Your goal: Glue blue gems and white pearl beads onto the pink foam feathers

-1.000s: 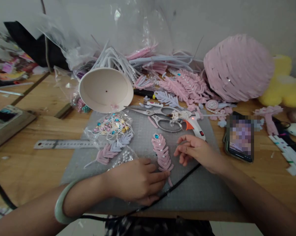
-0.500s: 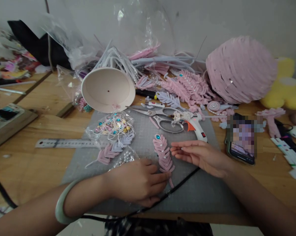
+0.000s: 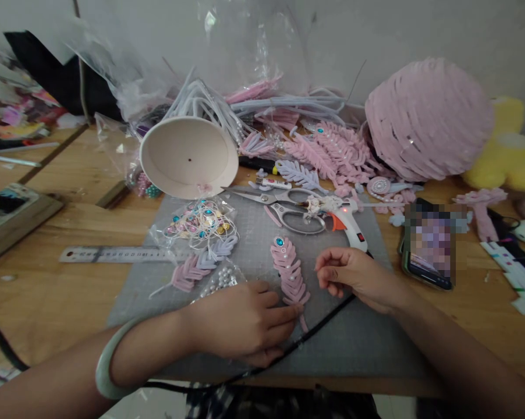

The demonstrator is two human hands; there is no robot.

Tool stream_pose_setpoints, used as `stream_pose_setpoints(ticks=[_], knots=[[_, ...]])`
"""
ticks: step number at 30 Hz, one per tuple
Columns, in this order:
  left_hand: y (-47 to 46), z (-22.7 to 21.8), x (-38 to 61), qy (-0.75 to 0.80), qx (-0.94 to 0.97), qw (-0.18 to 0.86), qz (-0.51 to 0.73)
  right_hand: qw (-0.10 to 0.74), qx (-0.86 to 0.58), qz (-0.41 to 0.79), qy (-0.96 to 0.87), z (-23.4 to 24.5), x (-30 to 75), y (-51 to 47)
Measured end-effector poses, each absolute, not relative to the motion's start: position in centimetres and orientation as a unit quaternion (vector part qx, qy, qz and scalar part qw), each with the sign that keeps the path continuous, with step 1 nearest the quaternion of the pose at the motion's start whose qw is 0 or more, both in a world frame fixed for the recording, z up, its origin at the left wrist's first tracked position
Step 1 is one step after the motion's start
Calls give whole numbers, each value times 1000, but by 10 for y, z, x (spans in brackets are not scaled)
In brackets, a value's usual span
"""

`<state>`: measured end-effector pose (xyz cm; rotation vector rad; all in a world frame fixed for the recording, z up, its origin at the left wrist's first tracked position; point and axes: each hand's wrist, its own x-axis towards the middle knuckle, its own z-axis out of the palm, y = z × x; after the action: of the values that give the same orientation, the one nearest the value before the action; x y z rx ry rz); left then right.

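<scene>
A pink pipe-cleaner feather point(image 3: 291, 273) lies on the grey cutting mat point(image 3: 354, 337), with a blue gem at its top and small pearls down its middle. My left hand point(image 3: 240, 320) is closed, its fingertips on the feather's lower end. To the right, my right hand point(image 3: 354, 273) hovers apart from the feather, fingers curled and thumb drawn in; whatever they pinch cannot be made out. A bag of pearl beads point(image 3: 223, 279) sits beside my left hand. Behind it lie a pink-and-lilac feather point(image 3: 205, 262) and a bag of stringed gems point(image 3: 201, 224).
Scissors point(image 3: 284, 209) and a white glue gun point(image 3: 353, 233) lie behind the feather. A black cable point(image 3: 323, 317) crosses the mat. A phone point(image 3: 428, 250) is at right, a steel ruler point(image 3: 114, 254) at left. Behind stand a cream pot point(image 3: 188, 157) and a pink wrapped ball point(image 3: 428, 119).
My right hand has drawn back slightly to the right, away from the feather, and its outstretched fingers have curled in. My left hand stays on the feather.
</scene>
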<state>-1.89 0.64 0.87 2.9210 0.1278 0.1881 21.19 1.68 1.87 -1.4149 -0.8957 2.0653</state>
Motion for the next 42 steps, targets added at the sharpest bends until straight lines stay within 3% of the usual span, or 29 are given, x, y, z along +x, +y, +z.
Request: stream_pose_setpoints(ticks=[15,22,28,42], knots=[[7,9,-19,41,991,109,65,184,-518,670,-499,14,209,10],[6,9,-19,47,991,106,67,192,-433,438,-764,15,206,4],[6,9,-19,44,991,103,74,132,-407,323,-844,21,201,-4],[6,7,-19,43,990,112,71,79,-438,341,-828,15,195,-6]])
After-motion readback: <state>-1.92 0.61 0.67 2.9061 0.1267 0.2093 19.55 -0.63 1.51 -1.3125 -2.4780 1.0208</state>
